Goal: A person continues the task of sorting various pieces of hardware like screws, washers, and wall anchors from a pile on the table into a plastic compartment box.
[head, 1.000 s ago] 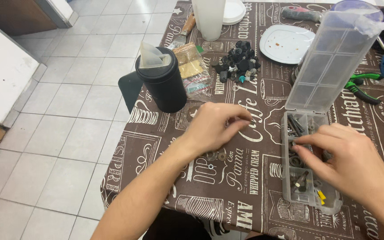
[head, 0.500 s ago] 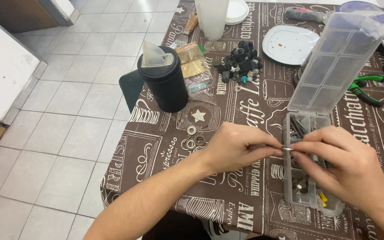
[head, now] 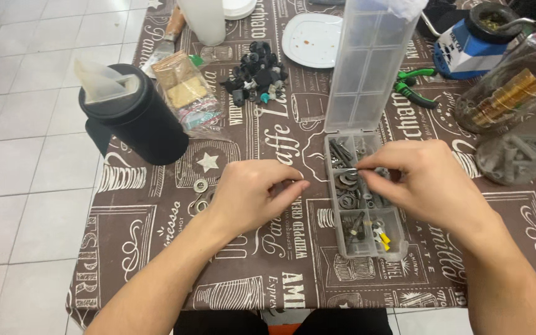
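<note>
A clear plastic compartment box lies on the brown printed tablecloth, its lid standing upright behind it. Its compartments hold screws, washers and other small metal parts. My right hand is over the box's upper compartments, thumb and forefinger pinched on a metal washer. My left hand rests on the cloth left of the box, fingers curled with the tips together; I see nothing clearly in it. A few loose washers lie just left of that hand.
A black cylindrical container stands at the far left beside a clear bag of small items. Behind are a pile of black parts, a white plate and green pliers. Clear jars of hardware lie right. Tiled floor lies past the table's left edge.
My left hand has drawn back from the box toward the loose washers. My right hand now pinches a washer over the upper compartments. The camera has come closer.
</note>
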